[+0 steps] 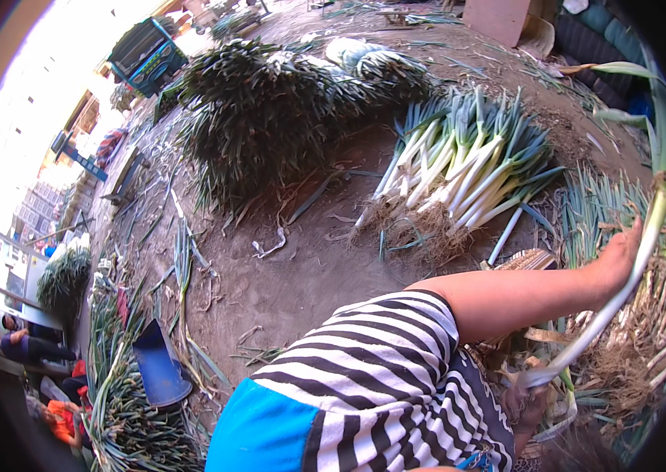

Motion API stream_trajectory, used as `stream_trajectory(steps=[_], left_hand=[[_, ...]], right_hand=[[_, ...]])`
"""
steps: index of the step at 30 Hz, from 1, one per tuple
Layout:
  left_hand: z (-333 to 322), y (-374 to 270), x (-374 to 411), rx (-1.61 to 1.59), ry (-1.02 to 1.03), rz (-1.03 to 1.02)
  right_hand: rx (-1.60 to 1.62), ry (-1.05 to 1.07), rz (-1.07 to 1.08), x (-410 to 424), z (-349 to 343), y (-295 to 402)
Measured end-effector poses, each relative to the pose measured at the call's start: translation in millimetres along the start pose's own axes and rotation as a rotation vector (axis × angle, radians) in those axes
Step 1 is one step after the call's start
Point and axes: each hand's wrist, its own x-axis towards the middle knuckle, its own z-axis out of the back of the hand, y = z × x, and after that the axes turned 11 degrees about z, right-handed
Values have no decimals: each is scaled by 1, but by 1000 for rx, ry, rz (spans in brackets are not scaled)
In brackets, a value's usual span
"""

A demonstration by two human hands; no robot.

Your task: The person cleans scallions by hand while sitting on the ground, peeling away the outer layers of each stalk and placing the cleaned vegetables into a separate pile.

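Note:
My left hand (pixel 619 253) grips a long green onion (pixel 642 259) around its upper white stem, with the green leaves rising past the hand towards the right rim. My right hand (pixel 524 407), dark and partly hidden by the striped shirt, is closed at the root end of the same onion. Loose peeled outer leaves (pixel 569 407) lie beside that hand. Under and beyond the held onion spreads a heap of untrimmed onions (pixel 622 377) with dry brown skins and roots. A pile of white-stemmed onions (pixel 462 165), roots still on, lies on the ground beyond my left forearm.
A large stack of onion bundles (pixel 262 112) stands on the dirt floor (pixel 309 259). A blue metal scoop-like container (pixel 161 366) rests by another onion heap (pixel 132 407). At the left rim sits a person in orange (pixel 61 419). A blue cargo vehicle (pixel 150 56) is parked far off.

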Motion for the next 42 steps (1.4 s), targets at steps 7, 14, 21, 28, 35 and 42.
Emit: stream_trajectory(steps=[7, 14, 21, 28, 35, 42], left_hand=[[-12, -9, 1, 195, -151, -558], [-21, -7, -15, 107, 54, 61], [-17, 107, -47, 1348, 1275, 519], [29, 120, -44, 1790, 937, 45], [20, 45, 8, 287, 269, 431], [17, 61, 7, 30, 248, 550]], right_hand=[[434, 170, -285, 9, -12, -11], [496, 208, -106, -2, -4, 7], [307, -154, 272, -73, 5, 46], [-187, -248, 322, -63, -8, 59], [-1406, -721, 769, -24, 4, 24], [-668, -255, 104, -23, 17, 15]])
